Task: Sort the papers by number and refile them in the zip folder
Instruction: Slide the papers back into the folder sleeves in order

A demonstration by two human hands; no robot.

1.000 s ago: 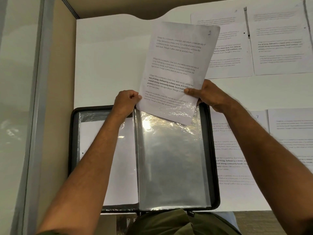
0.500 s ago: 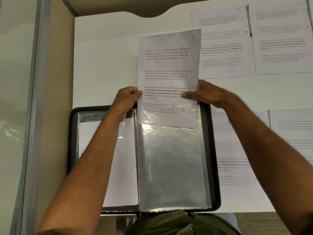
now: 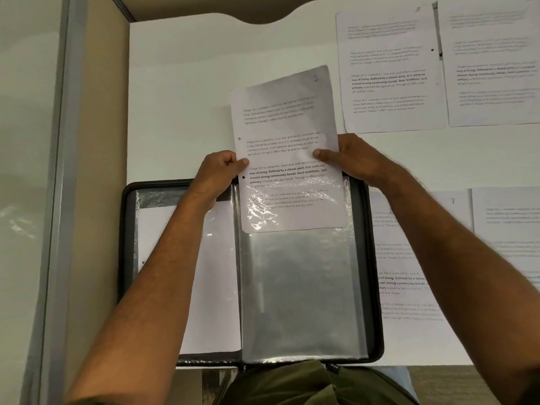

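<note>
Nearest you, at the front edge of the white desk (image 3: pixel 181 83), the black zip folder (image 3: pixel 375 258) lies open, its clear plastic sleeve (image 3: pixel 301 287) on the right half and a white filed sheet (image 3: pixel 213 287) on the left half. The thin white printed paper sheet (image 3: pixel 285 135) stands part-way into the sleeve's top mouth, its lower end already under the film. Your left hand (image 3: pixel 217 173) pinches its left edge, thumb on the face; your right hand (image 3: pixel 355 159) pinches the right edge the same way. Expect it to be light and floppy, likely to buckle or catch on the clingy film, so hold both side edges low, near the mouth. Farther off, loose printed pages (image 3: pixel 391 71) lie toward the desk's right side and far right corner, well apart from the folder's mouth; nothing blocks the sleeve.
</note>
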